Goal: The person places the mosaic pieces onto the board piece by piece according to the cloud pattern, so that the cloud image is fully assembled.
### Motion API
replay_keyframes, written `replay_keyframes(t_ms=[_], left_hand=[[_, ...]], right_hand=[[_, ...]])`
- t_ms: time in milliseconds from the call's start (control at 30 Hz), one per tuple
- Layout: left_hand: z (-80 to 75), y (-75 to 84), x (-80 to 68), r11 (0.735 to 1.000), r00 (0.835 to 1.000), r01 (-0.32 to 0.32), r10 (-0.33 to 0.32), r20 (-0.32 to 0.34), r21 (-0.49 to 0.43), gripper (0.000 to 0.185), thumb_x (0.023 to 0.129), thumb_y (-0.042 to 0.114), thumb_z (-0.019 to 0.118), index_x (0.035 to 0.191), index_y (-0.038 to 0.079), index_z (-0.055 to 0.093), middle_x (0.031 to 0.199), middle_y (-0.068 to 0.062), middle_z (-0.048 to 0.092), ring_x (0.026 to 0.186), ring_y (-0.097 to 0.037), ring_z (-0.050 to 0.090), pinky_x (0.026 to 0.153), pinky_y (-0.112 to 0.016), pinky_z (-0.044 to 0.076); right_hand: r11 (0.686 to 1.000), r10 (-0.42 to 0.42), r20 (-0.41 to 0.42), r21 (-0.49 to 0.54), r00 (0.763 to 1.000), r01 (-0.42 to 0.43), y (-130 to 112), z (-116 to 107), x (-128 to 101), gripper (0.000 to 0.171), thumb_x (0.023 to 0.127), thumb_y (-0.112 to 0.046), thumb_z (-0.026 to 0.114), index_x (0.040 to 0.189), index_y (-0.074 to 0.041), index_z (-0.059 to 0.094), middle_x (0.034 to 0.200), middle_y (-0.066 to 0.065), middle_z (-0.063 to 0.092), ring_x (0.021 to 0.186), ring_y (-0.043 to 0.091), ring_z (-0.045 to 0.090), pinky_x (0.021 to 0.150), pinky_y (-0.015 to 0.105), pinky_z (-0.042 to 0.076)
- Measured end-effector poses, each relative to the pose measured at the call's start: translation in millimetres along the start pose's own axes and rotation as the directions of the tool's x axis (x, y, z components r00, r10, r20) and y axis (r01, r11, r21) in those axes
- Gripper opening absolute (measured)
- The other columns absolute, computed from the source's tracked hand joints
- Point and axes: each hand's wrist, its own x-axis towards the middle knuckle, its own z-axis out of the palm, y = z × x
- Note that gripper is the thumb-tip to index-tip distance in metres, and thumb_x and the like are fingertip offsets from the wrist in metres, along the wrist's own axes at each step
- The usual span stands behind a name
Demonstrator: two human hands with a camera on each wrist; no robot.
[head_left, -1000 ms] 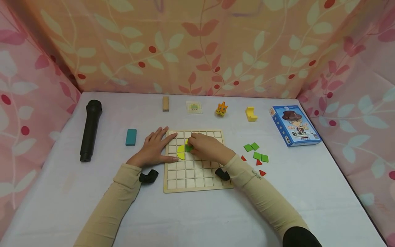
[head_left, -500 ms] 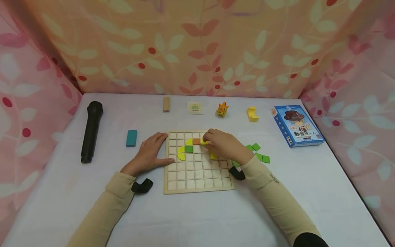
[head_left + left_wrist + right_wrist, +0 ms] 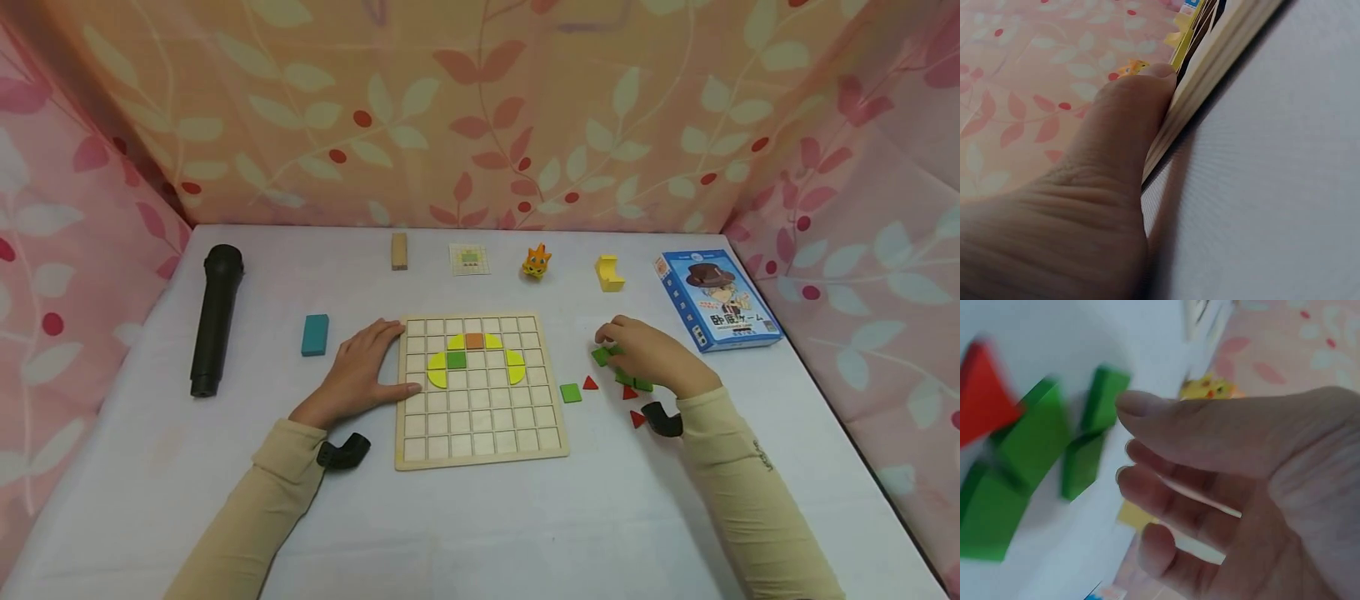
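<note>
A wooden grid board point(image 3: 480, 417) lies at the middle of the table. On it are a green square point(image 3: 456, 360), an orange square point(image 3: 474, 341) and several yellow rounded pieces, such as the yellow piece point(image 3: 516, 375) at the right. My left hand point(image 3: 351, 375) rests at the board's left edge, thumb on the rim and fingertips by the top corner. Over loose green squares point(image 3: 1032, 444) right of the board hovers my right hand point(image 3: 648, 354), its thumb and fingers apart with nothing between them. It partly hides those squares in the head view.
Red triangles point(image 3: 637, 419) and a lone green square point(image 3: 571, 392) lie right of the board. Along the back stand a wooden block point(image 3: 399, 252), a pattern card point(image 3: 469, 259), an orange figure point(image 3: 536, 262), a yellow block point(image 3: 610, 273) and a blue box point(image 3: 720, 300). A black microphone point(image 3: 216, 321) and teal block point(image 3: 315, 335) are left.
My right hand has left the board and moved right to the loose green squares. An orange square and several yellow pieces it covered now show. My left fingers have slid slightly left.
</note>
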Motion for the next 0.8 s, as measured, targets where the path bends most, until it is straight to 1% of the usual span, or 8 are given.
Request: replay_keyframes(t_ms=[100,233,367,433,533,667,800], left_hand=[[-1.6,1.9,0.0,1.0,1.0,0.01,-0.01,0.007,-0.003,0.101,0.074,0.062,0.071,0.149,0.009,0.028,0.155,-0.013,0.027,0.145,-0.032,0.016,0.11,-0.058,0.017],[-2.3,2.4,0.2,1.0,1.0,0.01,-0.01,0.007,-0.002,0.101,0.074,0.061,0.071,0.149,0.01,0.028,0.155,-0.012,0.027,0.145,-0.032,0.015,0.11,-0.058,0.017],[-0.1,0.2,0.3,1.0,1.0,0.005,-0.005,-0.004,-0.003,0.1,0.075,0.062,0.071,0.149,0.01,0.029,0.154,-0.012,0.027,0.145,-0.032,0.015,0.11,-0.058,0.017],[1.1,-1.0,0.0,1.0,1.0,0.002,-0.002,-0.007,-0.002,0.099,0.075,0.062,0.07,0.149,0.01,0.029,0.154,-0.012,0.028,0.145,-0.032,0.016,0.109,-0.058,0.017],[1.7,-1.4,-0.7,1.0,1.0,-0.008,0.008,-0.01,0.002,0.099,0.075,0.063,0.07,0.149,0.01,0.03,0.154,-0.012,0.028,0.145,-0.033,0.016,0.109,-0.059,0.018],[-0.2,0.1,-1.4,1.0,1.0,-0.014,0.014,-0.004,0.001,0.098,0.076,0.062,0.07,0.149,0.01,0.03,0.154,-0.011,0.028,0.145,-0.032,0.015,0.109,-0.059,0.017],[-1.0,0.7,-1.5,1.0,1.0,-0.009,0.009,0.005,0.004,0.099,0.076,0.062,0.069,0.15,0.011,0.029,0.155,-0.011,0.027,0.146,-0.032,0.013,0.109,-0.059,0.017]], right_hand=[[0.999,-0.037,-0.009,0.015,0.999,0.037,9.2,4.6,-2.2,0.032,0.086,-0.005,0.069,0.117,-0.005,0.063,0.113,0.011,0.061,0.103,0.025,0.059,0.091,0.046,0.05],[0.996,-0.086,-0.051,0.019,0.995,0.087,14.1,9.9,-2.6,0.029,0.086,-0.003,0.069,0.115,-0.005,0.064,0.112,0.009,0.062,0.103,0.024,0.059,0.092,0.045,0.05],[0.993,-0.115,-0.082,-0.012,0.99,0.115,14.5,12.5,-1.0,0.026,0.085,-0.003,0.07,0.111,-0.005,0.064,0.109,0.007,0.062,0.101,0.022,0.06,0.09,0.043,0.051],[0.993,-0.115,-0.078,-0.022,0.99,0.114,13.6,13.3,0.1,0.024,0.086,-0.004,0.07,0.109,-0.005,0.064,0.107,0.007,0.062,0.098,0.02,0.06,0.089,0.042,0.051],[0.996,-0.089,-0.063,-0.011,0.994,0.088,11.0,14.6,1.3,0.021,0.087,-0.008,0.069,0.108,-0.006,0.063,0.106,0.006,0.063,0.092,0.018,0.06,0.086,0.041,0.052],[0.997,-0.073,-0.062,0.01,0.995,0.074,8.7,16.1,3.2,0.023,0.089,-0.011,0.068,0.111,-0.007,0.062,0.107,0.005,0.064,0.092,0.018,0.061,0.086,0.041,0.053],[0.997,-0.082,-0.079,0.002,0.993,0.083,4.2,15.1,4.7,0.026,0.09,-0.013,0.067,0.114,-0.007,0.061,0.107,0.005,0.063,0.094,0.018,0.061,0.086,0.041,0.052]])
